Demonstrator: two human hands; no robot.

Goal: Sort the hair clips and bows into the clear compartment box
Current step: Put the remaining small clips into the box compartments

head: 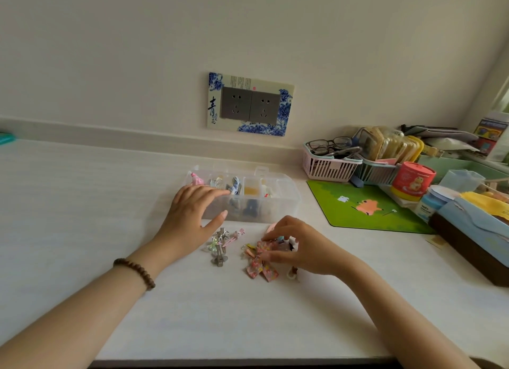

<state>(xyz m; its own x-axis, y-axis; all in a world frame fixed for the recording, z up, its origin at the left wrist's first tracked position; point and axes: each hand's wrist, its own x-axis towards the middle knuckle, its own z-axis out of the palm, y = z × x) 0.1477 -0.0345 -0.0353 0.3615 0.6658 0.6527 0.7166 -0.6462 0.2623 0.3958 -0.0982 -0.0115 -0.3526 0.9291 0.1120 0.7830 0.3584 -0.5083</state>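
The clear compartment box (286, 203) stands open on the white desk, with several clips and bows in its compartments. My left hand (192, 211) lies flat against the box's front left corner, fingers straight. In front of the box lie metal clips with a clear bow (219, 249) and a pink bunny clip (234, 238). To their right sits a heap of pink floral fabric bows (259, 267). My right hand (294, 244) curls over the top of that heap and pinches small clips there; what it holds is partly hidden. A small white piece (292, 273) peeks out below it.
A green mouse mat (366, 206) lies right of the box. Behind it are pink baskets with glasses (330, 159), a red tub (413, 181) and a blue box (479, 231) at the right edge. A wall socket (249, 104) is above.
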